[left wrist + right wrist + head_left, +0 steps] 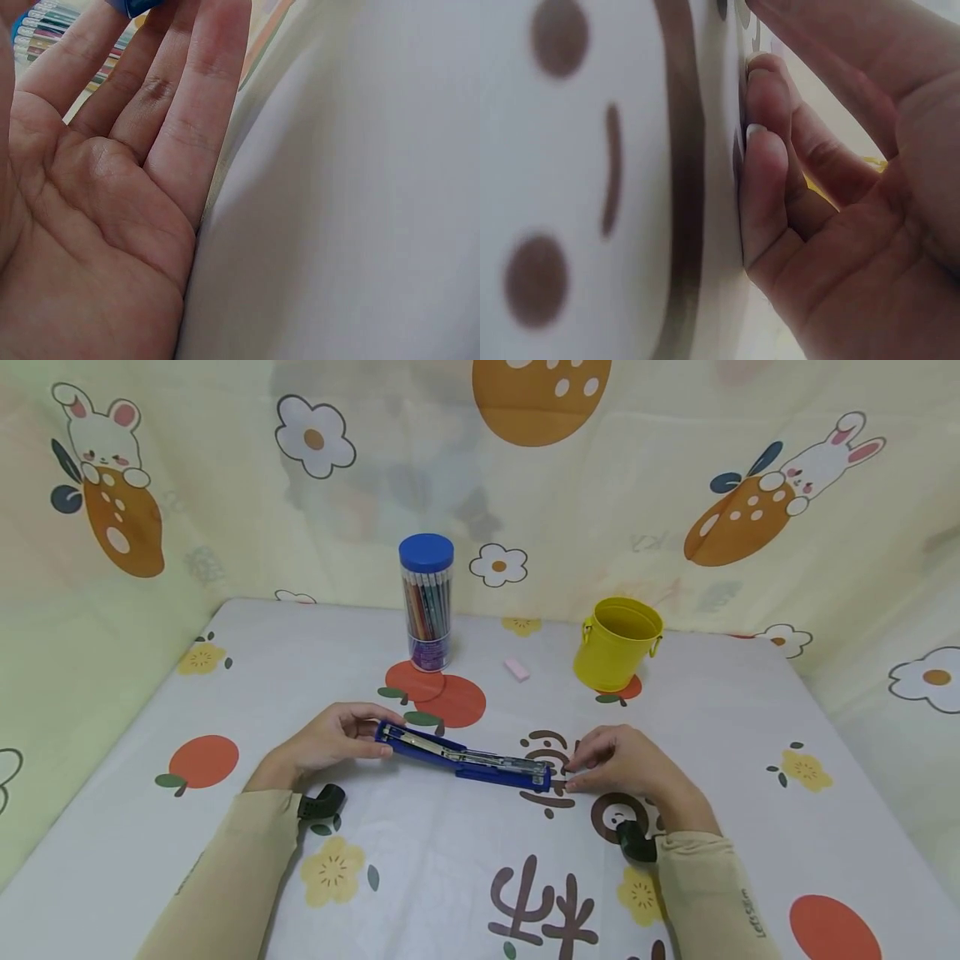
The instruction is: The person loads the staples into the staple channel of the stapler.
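A blue stapler (461,758), swung wide open into a long shallow bend, shows its metal inner parts facing up. My left hand (341,735) pinches its left end between thumb and fingers. In the left wrist view, a bit of blue shows at the fingertips above the open palm (97,202). Beside the stapler's right end is my right hand (622,768), thumb and forefinger tips close together; whether something thin lies between them is too small to tell. The right wrist view shows that hand's other fingers (765,180) bent near the tablecloth, their grip out of sight.
Behind the stapler stands a clear tube of pencils (429,602) with a blue lid. A small pink eraser (517,670) lies right of it, then a yellow bucket (617,643). Printed cloth covers the table (420,877) and hangs as walls around it.
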### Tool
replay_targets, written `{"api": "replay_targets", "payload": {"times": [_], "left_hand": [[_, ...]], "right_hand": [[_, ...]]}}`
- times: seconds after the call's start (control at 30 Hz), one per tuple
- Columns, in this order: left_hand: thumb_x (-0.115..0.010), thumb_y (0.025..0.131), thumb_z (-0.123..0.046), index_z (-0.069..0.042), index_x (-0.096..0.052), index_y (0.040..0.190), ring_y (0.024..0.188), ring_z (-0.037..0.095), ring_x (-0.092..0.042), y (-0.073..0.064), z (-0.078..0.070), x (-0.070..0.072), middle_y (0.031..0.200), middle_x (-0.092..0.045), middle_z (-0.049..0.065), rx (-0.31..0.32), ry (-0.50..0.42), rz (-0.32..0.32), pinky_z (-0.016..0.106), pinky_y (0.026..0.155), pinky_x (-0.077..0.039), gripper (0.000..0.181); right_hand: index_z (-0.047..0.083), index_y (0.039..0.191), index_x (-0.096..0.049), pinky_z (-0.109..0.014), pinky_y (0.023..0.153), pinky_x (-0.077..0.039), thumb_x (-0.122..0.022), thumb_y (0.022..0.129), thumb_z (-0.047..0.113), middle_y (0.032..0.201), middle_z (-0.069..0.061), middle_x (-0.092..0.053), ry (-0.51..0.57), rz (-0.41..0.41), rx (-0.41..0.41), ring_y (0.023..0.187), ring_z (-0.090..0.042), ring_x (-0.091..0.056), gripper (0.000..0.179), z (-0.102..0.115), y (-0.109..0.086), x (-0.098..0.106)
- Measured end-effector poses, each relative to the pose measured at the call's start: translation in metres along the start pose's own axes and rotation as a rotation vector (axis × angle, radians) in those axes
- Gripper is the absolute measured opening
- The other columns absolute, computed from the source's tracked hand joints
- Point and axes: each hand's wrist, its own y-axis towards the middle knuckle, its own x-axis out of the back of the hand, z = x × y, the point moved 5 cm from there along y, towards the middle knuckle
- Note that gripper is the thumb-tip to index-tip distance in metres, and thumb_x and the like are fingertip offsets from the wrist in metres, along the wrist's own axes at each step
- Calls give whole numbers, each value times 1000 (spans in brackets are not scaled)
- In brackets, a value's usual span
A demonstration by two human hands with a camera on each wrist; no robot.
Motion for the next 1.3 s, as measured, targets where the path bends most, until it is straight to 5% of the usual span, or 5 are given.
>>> {"api": "replay_targets", "payload": {"times": [0.33,1.03,1.3], "left_hand": [[-81,84,-7,2,-66,126,94,23,-63,0,3,2,119,-67,16,11,13,-10,26,84,-51,46],[-82,84,-6,2,-66,126,92,23,-64,-1,1,0,116,-69,15,23,4,-23,25,80,-52,46],[-81,85,-7,2,-66,127,95,24,-64,-1,1,1,118,-68,16,28,14,-23,26,83,-52,46]], "right_hand": [[17,88,-83,-36,81,-51,-90,77,23,103,-2,-66,-11,16,24,96,-25,-55,14,1,0,-1],[15,94,-81,-35,77,-52,-85,83,28,89,1,-71,-34,13,-7,81,-21,-60,18,7,-3,1],[13,94,-80,-33,69,-52,-84,84,29,85,2,-72,-26,-24,114,78,-23,-59,19,27,-4,1]]}}
